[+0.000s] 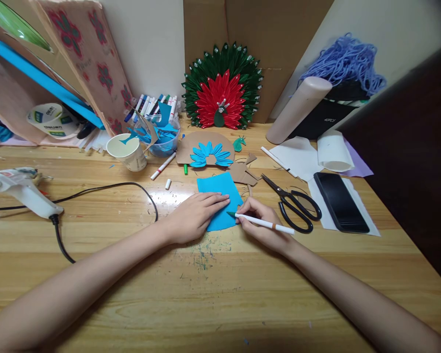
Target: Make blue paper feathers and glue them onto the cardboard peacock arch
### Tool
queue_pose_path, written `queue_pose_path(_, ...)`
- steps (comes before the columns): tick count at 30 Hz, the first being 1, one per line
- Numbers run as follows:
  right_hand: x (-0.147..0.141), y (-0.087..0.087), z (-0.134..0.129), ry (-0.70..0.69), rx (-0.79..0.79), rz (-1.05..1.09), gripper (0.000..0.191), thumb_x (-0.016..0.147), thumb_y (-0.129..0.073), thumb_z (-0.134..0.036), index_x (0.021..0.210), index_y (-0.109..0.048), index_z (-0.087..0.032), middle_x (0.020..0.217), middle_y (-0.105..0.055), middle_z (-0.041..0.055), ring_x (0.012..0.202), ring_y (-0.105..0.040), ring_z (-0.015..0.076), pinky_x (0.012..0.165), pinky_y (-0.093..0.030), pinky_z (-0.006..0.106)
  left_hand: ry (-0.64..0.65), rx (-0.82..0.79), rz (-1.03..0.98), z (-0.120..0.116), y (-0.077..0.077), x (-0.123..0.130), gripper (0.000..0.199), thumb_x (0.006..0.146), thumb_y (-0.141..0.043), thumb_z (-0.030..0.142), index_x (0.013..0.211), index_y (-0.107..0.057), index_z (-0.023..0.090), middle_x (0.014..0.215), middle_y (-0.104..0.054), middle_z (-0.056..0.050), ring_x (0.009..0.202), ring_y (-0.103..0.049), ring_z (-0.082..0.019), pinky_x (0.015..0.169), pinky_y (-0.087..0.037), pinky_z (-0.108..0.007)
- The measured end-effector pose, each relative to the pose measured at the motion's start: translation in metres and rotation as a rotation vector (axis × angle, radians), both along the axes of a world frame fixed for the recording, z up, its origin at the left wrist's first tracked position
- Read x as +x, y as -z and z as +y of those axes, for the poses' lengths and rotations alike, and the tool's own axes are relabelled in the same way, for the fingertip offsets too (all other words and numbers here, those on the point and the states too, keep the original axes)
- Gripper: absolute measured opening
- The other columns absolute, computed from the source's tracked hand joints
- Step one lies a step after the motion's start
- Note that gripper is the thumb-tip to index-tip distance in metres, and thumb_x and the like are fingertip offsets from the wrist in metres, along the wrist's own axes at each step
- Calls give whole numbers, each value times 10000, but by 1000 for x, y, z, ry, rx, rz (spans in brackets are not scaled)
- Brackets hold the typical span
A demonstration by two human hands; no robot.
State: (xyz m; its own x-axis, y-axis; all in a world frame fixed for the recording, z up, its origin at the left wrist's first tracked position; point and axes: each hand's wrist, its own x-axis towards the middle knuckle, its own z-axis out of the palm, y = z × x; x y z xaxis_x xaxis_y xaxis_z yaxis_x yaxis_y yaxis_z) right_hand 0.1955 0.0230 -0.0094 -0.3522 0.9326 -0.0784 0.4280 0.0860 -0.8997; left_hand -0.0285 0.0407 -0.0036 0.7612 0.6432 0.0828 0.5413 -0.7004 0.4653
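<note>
The blue sheet (220, 183) lies flat on the wooden table (220, 304), under the person's two hands. The left hand (194, 218) presses on it palm down, fingers straight and close together, gripping nothing. The right hand (262, 234), at the sheet's right edge, pinches a white marker (266, 224), whose green tip is at the sheet's surface.

The tabletop is pale, glossy, striped wood grain, flecked with green and dark marks just on the near side of the sheet. To the sheet's right lie black-handled scissors (283, 194), then a dark phone (341, 202) on white paper. Just beyond the sheet are brown cardboard scraps (242, 172) and a cardboard piece (226, 139) bearing blue petals. Left of the sheet, well apart, sits a white glue gun (25, 191) with a black cord; beyond and left of it stand a paper cup (132, 159) and a clear tub (165, 146) of blue offcuts.

Farther beyond the sheet, a red and green fan-shaped craft (208, 98) stands before a brown cardboard panel (279, 39), against a pale wall (150, 39). Blue yarn (345, 63) is heaped beyond and right of the sheet, near a dark surface (422, 122) along the table's right side.
</note>
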Motion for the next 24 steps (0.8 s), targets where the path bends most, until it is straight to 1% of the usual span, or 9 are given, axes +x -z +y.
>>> queue_pose_path(6,1,-2,0,-58,32,-19,58,759,-552,-186,730,-504,-200,695,-611,7,602,-540,138,517,-390,238,11,12,5,-1,1,1,475,907,-339,173,1382,-345,171,1419,-406,-89,1282,-375,-227,1036,-337,-416)
queue_pose_path(14,5,2,-1,-160,38,-3,93,724,-548,-133,688,-492,-197,663,-583,5,607,-538,147,539,-396,258,17,-3,8,0,0,0,515,882,-356,139,1393,-324,189,1434,-386,-78,1295,-358,-224,1047,-316,-423)
queue_pose_path(17,7,2,1,-204,15,51,101,727,-557,-133,688,-490,-198,649,-578,1,611,-541,146,556,-412,265,18,-1,7,0,0,0,519,876,-359,134,1392,-325,183,1433,-387,-81,1290,-363,-224,1040,-324,-423)
queue_pose_path(19,8,1,1,-172,1,134,95,757,-557,-160,710,-485,-201,658,-585,1,622,-550,145,576,-429,271,23,4,13,0,0,0,527,866,-371,130,1390,-329,169,1431,-388,-87,1286,-365,-228,1040,-327,-422)
queue_pose_path(21,7,1,2,-82,-9,197,86,792,-552,-196,745,-481,-204,694,-595,3,647,-566,146,597,-444,274,29,12,24,1,0,0,540,855,-382,123,1391,-327,160,1433,-386,-88,1286,-362,-232,1042,-326,-418)
queue_pose_path(24,5,2,2,20,-24,164,74,815,-554,-227,787,-489,-208,750,-606,8,694,-587,150,617,-447,271,29,17,34,1,0,0,550,851,-384,116,1396,-319,157,1435,-383,-85,1290,-356,-229,1046,-323,-410)
